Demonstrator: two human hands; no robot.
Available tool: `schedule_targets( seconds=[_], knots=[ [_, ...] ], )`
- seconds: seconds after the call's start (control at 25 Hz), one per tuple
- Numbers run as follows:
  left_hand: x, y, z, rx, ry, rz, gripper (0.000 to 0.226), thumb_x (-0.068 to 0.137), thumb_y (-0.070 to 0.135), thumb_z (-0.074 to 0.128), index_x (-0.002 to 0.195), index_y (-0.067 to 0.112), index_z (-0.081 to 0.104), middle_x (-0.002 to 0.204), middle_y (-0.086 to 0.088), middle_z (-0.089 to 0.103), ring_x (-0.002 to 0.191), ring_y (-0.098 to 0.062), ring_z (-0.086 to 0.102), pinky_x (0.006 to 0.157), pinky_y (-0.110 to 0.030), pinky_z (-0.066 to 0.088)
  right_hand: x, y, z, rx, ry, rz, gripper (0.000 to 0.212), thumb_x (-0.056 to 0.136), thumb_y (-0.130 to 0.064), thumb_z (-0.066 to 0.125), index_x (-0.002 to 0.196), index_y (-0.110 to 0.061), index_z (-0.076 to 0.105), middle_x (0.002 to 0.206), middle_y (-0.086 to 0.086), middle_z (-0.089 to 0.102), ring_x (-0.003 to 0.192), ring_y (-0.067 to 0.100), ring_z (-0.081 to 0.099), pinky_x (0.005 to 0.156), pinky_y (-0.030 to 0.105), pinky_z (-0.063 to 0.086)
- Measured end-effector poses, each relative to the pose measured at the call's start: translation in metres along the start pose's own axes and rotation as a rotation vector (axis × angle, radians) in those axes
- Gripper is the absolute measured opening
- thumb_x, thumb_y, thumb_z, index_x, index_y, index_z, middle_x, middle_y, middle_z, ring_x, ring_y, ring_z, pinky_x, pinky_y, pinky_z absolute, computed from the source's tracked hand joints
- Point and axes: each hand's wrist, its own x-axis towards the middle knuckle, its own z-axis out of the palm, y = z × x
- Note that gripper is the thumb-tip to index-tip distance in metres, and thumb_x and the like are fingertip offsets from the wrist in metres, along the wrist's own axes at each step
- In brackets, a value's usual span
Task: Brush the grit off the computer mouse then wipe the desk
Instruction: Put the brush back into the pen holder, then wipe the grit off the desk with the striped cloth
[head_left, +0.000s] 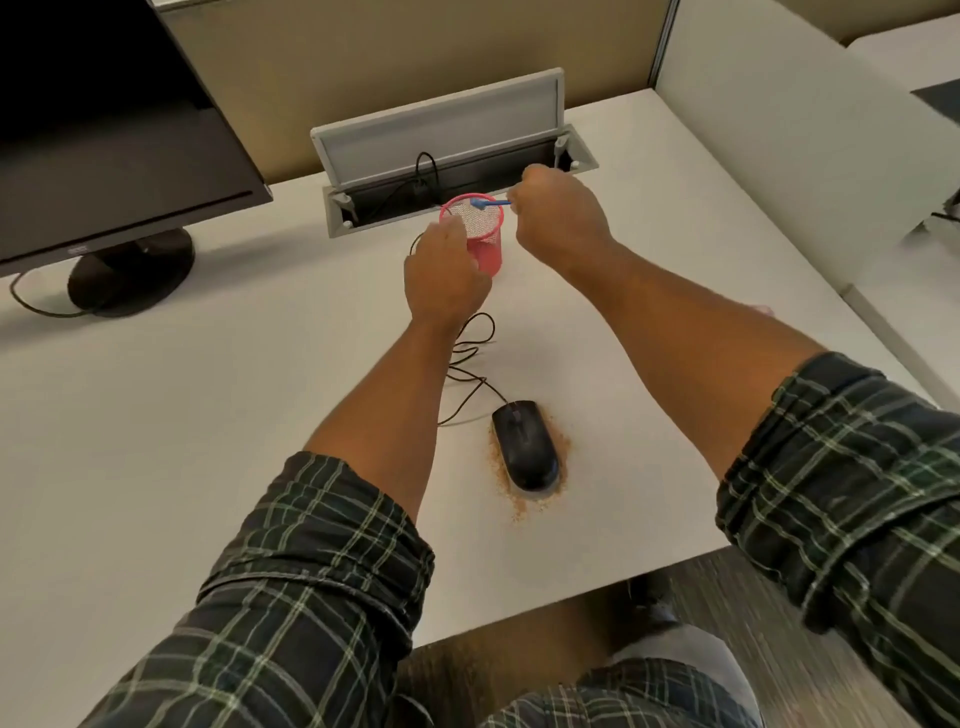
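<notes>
A black wired computer mouse (524, 444) lies on the white desk (208, 415), ringed by brown grit (563, 447). Behind it stands a pink mesh cup (480, 236). My left hand (444, 275) grips the cup's near side. My right hand (563, 221) is closed around the handle of a small blue brush (488, 203), whose head lies over the cup's rim. Most of the handle is hidden inside my fist.
The mouse cable (470, 358) coils between cup and mouse. An open grey cable hatch (441, 132) sits behind the cup. A black monitor (104, 130) on a round stand is at the far left. Partition walls close the back and right.
</notes>
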Motion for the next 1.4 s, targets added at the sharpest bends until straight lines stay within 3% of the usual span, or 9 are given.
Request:
schedule_targets(
  seconds=[0.2,0.52,0.72,0.8,0.92,1.04,1.2,1.28,1.4],
  knots=[
    [0.004,-0.013,0.022,0.169,-0.144,0.082,0.082,0.093,0.025,0.072,0.161,0.011,0.029,0.165,-0.009,0.035,0.153,-0.029,0.030,0.114,-0.045,0.040,0.016,-0.002,0.026,-0.183,-0.089,-0.114,0.042,0.089,-0.024,0.072,0.126,-0.007,0.064,0.120,0.016,0.061,0.099,0.031,0.064,0.085,0.038,0.054],
    [0.001,-0.011,0.026,0.180,-0.131,0.064,0.087,0.092,0.024,0.071,0.164,0.010,0.023,0.170,-0.009,0.024,0.158,-0.027,0.020,0.123,-0.043,0.028,0.033,-0.003,0.047,-0.194,-0.201,-0.146,0.045,0.092,-0.024,0.069,0.133,-0.010,0.058,0.131,0.016,0.058,0.109,0.034,0.063,0.094,0.043,0.052],
    [-0.004,-0.015,0.026,0.203,-0.148,0.088,0.092,0.091,0.026,0.073,0.164,0.010,0.020,0.171,-0.010,0.021,0.159,-0.028,0.018,0.124,-0.043,0.026,0.026,0.002,0.049,-0.175,-0.153,-0.180,0.069,0.092,-0.029,0.067,0.150,-0.012,0.036,0.146,0.014,0.048,0.126,0.035,0.053,0.099,0.048,0.049],
    [-0.008,-0.016,0.026,0.191,-0.123,0.109,0.092,0.090,0.024,0.074,0.164,0.009,0.022,0.171,-0.011,0.023,0.158,-0.029,0.021,0.123,-0.044,0.027,0.017,0.005,0.050,-0.161,-0.112,-0.201,0.069,0.092,-0.032,0.066,0.151,-0.011,0.036,0.146,0.014,0.049,0.127,0.036,0.053,0.101,0.048,0.048],
    [-0.019,-0.013,0.022,0.141,-0.028,0.170,0.081,0.087,0.019,0.077,0.157,0.009,0.038,0.163,-0.012,0.039,0.151,-0.031,0.035,0.118,-0.044,0.033,-0.004,0.011,0.049,-0.137,-0.043,-0.234,0.053,0.094,-0.033,0.064,0.140,-0.009,0.052,0.135,0.015,0.060,0.115,0.035,0.062,0.097,0.045,0.050],
    [-0.039,0.000,0.023,0.040,0.118,0.245,0.059,0.088,0.016,0.074,0.144,0.006,0.056,0.147,-0.013,0.058,0.136,-0.033,0.053,0.111,-0.044,0.041,-0.036,0.022,0.050,-0.104,0.061,-0.210,0.031,0.099,-0.030,0.058,0.117,-0.007,0.069,0.108,0.015,0.072,0.089,0.030,0.069,0.082,0.040,0.056],
    [-0.071,0.033,0.035,-0.038,0.094,0.318,0.045,0.096,0.021,0.060,0.139,0.006,0.061,0.145,-0.012,0.060,0.135,-0.030,0.054,0.107,-0.044,0.040,-0.101,0.044,0.050,-0.108,0.203,-0.114,0.033,0.100,-0.029,0.051,0.092,-0.009,0.076,0.083,0.010,0.073,0.071,0.028,0.067,0.065,0.037,0.052],
    [-0.088,0.055,0.044,-0.059,0.038,0.351,0.045,0.098,0.021,0.058,0.140,0.005,0.061,0.148,-0.012,0.058,0.136,-0.030,0.053,0.106,-0.044,0.040,-0.132,0.063,0.051,-0.096,0.197,-0.017,0.032,0.100,-0.030,0.049,0.104,-0.010,0.074,0.094,0.009,0.074,0.079,0.029,0.068,0.070,0.039,0.049],
    [-0.113,0.093,0.061,-0.102,-0.061,0.380,0.047,0.102,0.026,0.055,0.145,0.006,0.057,0.153,-0.012,0.054,0.139,-0.028,0.049,0.107,-0.042,0.037,-0.173,0.099,0.050,-0.049,0.116,0.123,0.042,0.098,-0.029,0.050,0.133,-0.008,0.059,0.127,0.011,0.066,0.111,0.028,0.064,0.090,0.042,0.049]
  ],
)
